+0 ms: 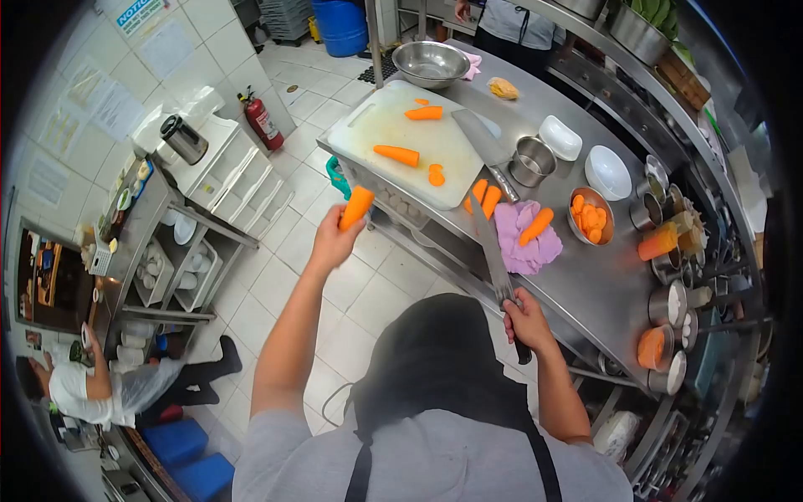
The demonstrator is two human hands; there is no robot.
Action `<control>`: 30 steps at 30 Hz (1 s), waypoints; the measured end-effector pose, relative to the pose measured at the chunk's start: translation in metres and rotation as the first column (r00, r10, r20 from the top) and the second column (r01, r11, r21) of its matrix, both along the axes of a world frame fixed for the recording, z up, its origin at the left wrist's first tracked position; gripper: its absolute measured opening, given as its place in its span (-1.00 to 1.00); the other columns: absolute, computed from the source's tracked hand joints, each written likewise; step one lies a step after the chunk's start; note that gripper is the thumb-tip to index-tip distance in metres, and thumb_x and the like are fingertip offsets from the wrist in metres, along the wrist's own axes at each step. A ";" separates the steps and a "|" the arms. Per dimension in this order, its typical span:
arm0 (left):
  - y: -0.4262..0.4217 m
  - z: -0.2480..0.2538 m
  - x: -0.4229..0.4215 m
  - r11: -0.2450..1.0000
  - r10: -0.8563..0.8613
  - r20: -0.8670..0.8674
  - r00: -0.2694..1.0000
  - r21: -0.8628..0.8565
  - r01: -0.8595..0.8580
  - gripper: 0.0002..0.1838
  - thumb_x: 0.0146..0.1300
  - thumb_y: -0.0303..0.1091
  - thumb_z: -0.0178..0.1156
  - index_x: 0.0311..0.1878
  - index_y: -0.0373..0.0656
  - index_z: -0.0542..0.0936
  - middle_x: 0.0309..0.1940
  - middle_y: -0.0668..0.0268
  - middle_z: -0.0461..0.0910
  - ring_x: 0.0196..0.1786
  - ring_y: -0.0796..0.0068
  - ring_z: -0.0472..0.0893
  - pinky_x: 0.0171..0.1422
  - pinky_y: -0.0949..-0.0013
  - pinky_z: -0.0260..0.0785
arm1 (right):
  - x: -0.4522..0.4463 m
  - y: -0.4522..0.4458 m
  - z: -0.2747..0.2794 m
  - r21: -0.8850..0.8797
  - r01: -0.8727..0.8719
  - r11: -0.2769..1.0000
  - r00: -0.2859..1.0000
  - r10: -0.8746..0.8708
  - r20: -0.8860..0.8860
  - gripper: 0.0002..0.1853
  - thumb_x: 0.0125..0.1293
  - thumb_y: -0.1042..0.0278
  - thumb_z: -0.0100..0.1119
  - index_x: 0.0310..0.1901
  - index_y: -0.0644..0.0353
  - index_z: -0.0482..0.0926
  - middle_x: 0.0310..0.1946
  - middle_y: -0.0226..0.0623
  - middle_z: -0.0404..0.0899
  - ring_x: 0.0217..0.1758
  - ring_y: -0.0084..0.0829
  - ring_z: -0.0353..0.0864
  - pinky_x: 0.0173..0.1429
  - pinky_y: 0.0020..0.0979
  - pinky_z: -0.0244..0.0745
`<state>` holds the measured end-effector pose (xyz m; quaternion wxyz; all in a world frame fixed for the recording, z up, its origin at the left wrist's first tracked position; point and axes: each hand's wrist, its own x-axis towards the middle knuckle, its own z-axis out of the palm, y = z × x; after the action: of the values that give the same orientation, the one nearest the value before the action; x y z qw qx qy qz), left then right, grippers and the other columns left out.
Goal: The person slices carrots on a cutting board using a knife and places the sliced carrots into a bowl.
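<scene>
My left hand (pixel 335 241) is closed around a peeled piece of carrot (pixel 357 206), held out in the air left of the counter. In my right hand (pixel 529 321) is the dark handle of a long kitchen knife (pixel 492 249), its blade pointing away from me past the counter's edge. Carrot pieces (pixel 396 156) and a few slices lie on the white cutting board (pixel 376 125). A cleaver (pixel 478 134) rests across the board's right side. More carrots (pixel 490 201) sit by the board's near right corner, and one carrot (pixel 536 226) is on a purple cloth (pixel 532 255).
Right of the cloth stands a metal bowl of carrot slices (pixel 590 219). Beyond are a small pot (pixel 533 161), white bowls (pixel 608 172) and a steel mixing bowl (pixel 430 64). Another person (pixel 519 29) stands behind the counter; a second person (pixel 100 385) works at far left.
</scene>
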<state>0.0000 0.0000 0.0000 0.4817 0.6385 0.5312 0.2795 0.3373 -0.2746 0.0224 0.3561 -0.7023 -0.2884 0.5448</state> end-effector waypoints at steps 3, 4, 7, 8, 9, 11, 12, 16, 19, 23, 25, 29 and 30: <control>0.054 0.040 0.020 0.944 -0.030 -0.112 0.993 0.323 0.065 -0.64 0.29 -0.33 0.35 0.10 -0.21 0.56 -0.16 0.17 0.72 -0.14 0.11 0.71 0.04 0.21 0.54 | -0.016 0.024 0.000 0.022 -0.008 1.000 0.998 0.009 -0.064 -0.86 0.56 0.33 -0.01 0.02 0.16 0.36 -0.62 -0.38 0.46 -0.71 -0.54 0.40 -0.64 -0.40 0.38; 0.068 0.048 0.033 0.922 -0.053 -0.193 0.980 0.368 0.123 -0.62 0.24 -0.34 0.37 0.09 -0.23 0.56 -0.15 0.13 0.70 -0.11 0.07 0.69 0.05 0.19 0.53 | -0.017 0.026 0.001 0.014 -0.006 1.000 0.997 0.007 -0.083 -0.86 0.56 0.33 -0.02 0.02 0.16 0.37 -0.63 -0.38 0.46 -0.71 -0.54 0.40 -0.64 -0.40 0.38; 0.110 0.057 0.064 0.847 -0.078 -0.339 0.938 0.474 0.242 -0.57 0.15 -0.37 0.39 0.09 -0.25 0.58 -0.13 0.05 0.64 -0.05 0.00 0.65 0.10 0.15 0.51 | -0.020 0.033 -0.006 0.004 0.027 1.000 0.992 -0.026 -0.122 -0.86 0.57 0.33 -0.03 0.02 0.17 0.37 -0.64 -0.39 0.45 -0.72 -0.54 0.41 -0.64 -0.40 0.37; 0.122 0.060 0.071 0.796 -0.058 -0.401 0.914 0.534 0.285 -0.55 0.12 -0.38 0.40 0.10 -0.25 0.59 -0.11 0.03 0.62 -0.01 -0.03 0.64 0.12 0.13 0.50 | -0.021 0.039 -0.010 0.003 0.036 0.999 0.989 -0.035 -0.143 -0.86 0.57 0.32 -0.03 0.02 0.16 0.38 -0.65 -0.39 0.45 -0.73 -0.53 0.41 -0.65 -0.40 0.37; 0.133 0.060 0.077 0.793 -0.060 -0.403 0.913 0.537 0.289 -0.55 0.12 -0.38 0.40 0.10 -0.25 0.59 -0.11 0.03 0.62 -0.01 -0.03 0.64 0.12 0.13 0.50 | -0.022 0.044 -0.013 0.007 0.040 0.999 0.989 -0.039 -0.144 -0.86 0.57 0.32 -0.03 0.02 0.16 0.38 -0.65 -0.39 0.45 -0.73 -0.53 0.41 -0.65 -0.40 0.37; 0.160 0.062 0.089 0.773 -0.054 -0.461 0.886 0.542 0.330 -0.53 0.10 -0.39 0.40 0.11 -0.23 0.61 -0.04 0.02 0.59 0.05 -0.05 0.60 0.18 0.08 0.47 | -0.024 0.058 -0.020 0.005 0.048 0.999 0.971 -0.045 -0.237 -0.89 0.55 0.32 0.00 -0.05 0.13 0.37 -0.65 -0.33 0.47 -0.74 -0.49 0.43 -0.68 -0.38 0.38; 0.173 0.062 0.095 0.765 -0.053 -0.499 0.865 0.537 0.356 -0.55 0.11 -0.37 0.39 0.12 -0.19 0.62 -0.04 0.05 0.61 0.05 -0.03 0.62 0.19 0.07 0.47 | -0.026 0.065 -0.021 0.013 0.054 0.998 0.968 -0.049 -0.245 -0.89 0.55 0.32 0.00 -0.05 0.13 0.37 -0.65 -0.33 0.47 -0.74 -0.49 0.43 -0.68 -0.38 0.38; 0.217 0.049 0.115 0.758 -0.067 -0.608 0.791 0.485 0.437 -0.55 0.12 -0.34 0.39 0.12 -0.15 0.63 -0.02 0.08 0.62 0.07 0.00 0.63 0.21 0.05 0.47 | -0.029 0.085 -0.022 -0.036 0.077 0.996 0.962 -0.083 -0.261 -0.86 0.57 0.26 -0.03 -0.03 0.12 0.39 -0.65 -0.33 0.46 -0.74 -0.48 0.42 -0.68 -0.37 0.38; 0.244 0.027 0.122 0.734 -0.102 -0.700 0.707 0.427 0.528 -0.62 0.11 -0.32 0.39 0.04 -0.09 0.65 -0.03 0.14 0.63 0.05 0.07 0.64 0.17 0.03 0.48 | -0.034 0.089 -0.022 -0.122 0.089 0.988 0.952 -0.121 -0.280 -0.83 0.59 0.23 -0.05 -0.03 0.13 0.41 -0.64 -0.34 0.45 -0.73 -0.48 0.42 -0.68 -0.38 0.38; 0.278 -0.009 0.118 0.731 -0.200 -0.751 0.629 0.313 0.607 -0.52 0.07 -0.34 0.37 0.14 -0.06 0.64 0.01 0.09 0.63 0.08 0.07 0.64 0.21 0.03 0.47 | -0.035 0.092 -0.027 -0.122 0.083 0.989 0.952 -0.115 -0.284 -0.79 0.61 0.20 -0.08 -0.02 0.16 0.44 -0.63 -0.35 0.45 -0.73 -0.49 0.41 -0.66 -0.37 0.39; 0.278 -0.014 0.120 0.729 -0.263 -0.717 0.646 0.292 0.620 -0.48 0.05 -0.36 0.35 0.17 -0.05 0.63 0.03 0.06 0.63 0.10 0.06 0.63 0.23 0.04 0.47 | -0.039 0.094 -0.026 -0.149 0.087 0.985 0.961 -0.123 -0.246 -0.78 0.61 0.20 -0.06 0.00 0.16 0.46 -0.63 -0.35 0.45 -0.73 -0.49 0.41 -0.65 -0.38 0.39; 0.242 0.008 0.129 0.610 -0.197 -0.459 0.866 0.634 0.475 -0.47 -0.04 -0.43 0.28 0.11 -0.27 0.64 0.00 -0.03 0.64 0.13 -0.05 0.58 0.22 0.03 0.46 | -0.044 0.103 -0.014 -0.156 0.138 0.978 0.954 -0.173 -0.244 -0.74 0.58 0.21 -0.08 -0.03 0.25 0.46 -0.64 -0.36 0.47 -0.71 -0.50 0.45 -0.63 -0.42 0.36; 0.225 0.012 0.138 0.536 -0.310 -0.409 0.858 0.671 0.513 -0.47 -0.04 -0.44 0.27 0.11 -0.29 0.63 0.00 -0.02 0.63 0.10 -0.05 0.58 0.21 0.02 0.45 | -0.047 0.106 -0.013 -0.158 0.143 0.977 0.957 -0.178 -0.231 -0.74 0.58 0.21 -0.07 -0.04 0.26 0.46 -0.64 -0.36 0.47 -0.71 -0.51 0.45 -0.64 -0.42 0.36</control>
<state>0.1380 0.2246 0.0119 0.1520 0.9160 0.2509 0.2737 0.2907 -0.1690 0.0098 0.3822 -0.6742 -0.1457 0.6149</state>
